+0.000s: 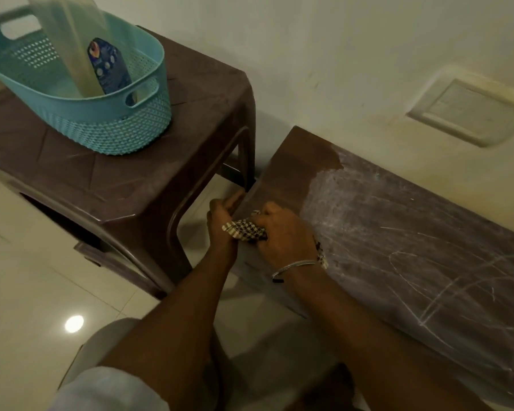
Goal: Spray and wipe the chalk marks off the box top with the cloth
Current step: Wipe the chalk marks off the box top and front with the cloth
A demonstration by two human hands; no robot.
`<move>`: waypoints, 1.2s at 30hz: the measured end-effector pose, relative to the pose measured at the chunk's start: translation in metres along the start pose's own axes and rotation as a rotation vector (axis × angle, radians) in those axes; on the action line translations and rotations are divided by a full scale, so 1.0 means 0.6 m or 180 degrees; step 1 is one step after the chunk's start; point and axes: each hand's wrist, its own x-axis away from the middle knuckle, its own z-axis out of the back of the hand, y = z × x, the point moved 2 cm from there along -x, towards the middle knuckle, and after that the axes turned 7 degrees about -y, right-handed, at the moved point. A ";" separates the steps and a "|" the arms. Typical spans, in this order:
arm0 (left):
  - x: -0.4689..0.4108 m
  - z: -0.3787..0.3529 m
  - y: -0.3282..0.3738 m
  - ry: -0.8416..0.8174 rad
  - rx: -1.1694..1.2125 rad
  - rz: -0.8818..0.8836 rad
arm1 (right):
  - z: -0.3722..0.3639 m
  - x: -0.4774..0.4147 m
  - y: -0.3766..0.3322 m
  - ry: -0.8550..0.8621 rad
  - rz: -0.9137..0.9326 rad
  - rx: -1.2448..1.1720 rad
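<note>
We count one chalk-marked brown box top [398, 247], one brown-and-cream checked cloth [244, 231], one teal perforated plastic basket [107, 123], one pale blue-labelled bottle [72, 54], one brown plastic table [101, 176].

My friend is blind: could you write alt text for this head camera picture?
The left hand and right hand bunch a checked cloth at the clean end of a brown box top; white chalk marks cover the rest. Nearby, a teal plastic basket holding a bottle stands on a brown plastic stool.

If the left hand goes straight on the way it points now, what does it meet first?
The left hand would probably meet the stool leg first. It stands just beyond the fingers, beside the box corner, but the depth there is unclear.
</note>
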 end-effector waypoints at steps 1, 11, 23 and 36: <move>-0.006 0.004 0.002 -0.0055 0.0183 0.0129 | -0.001 -0.012 -0.005 -0.0078 0.0122 0.0013; -0.023 0.010 -0.002 0.0015 0.0093 0.0116 | 0.020 -0.159 0.057 0.0476 -0.0305 0.0199; -0.009 -0.001 0.004 0.0293 0.0121 -0.0202 | 0.009 -0.142 0.050 0.0538 -0.0456 0.0012; 0.024 -0.014 0.002 -0.0041 -0.4462 -0.2107 | -0.024 0.065 -0.012 0.0522 -0.0709 -0.0128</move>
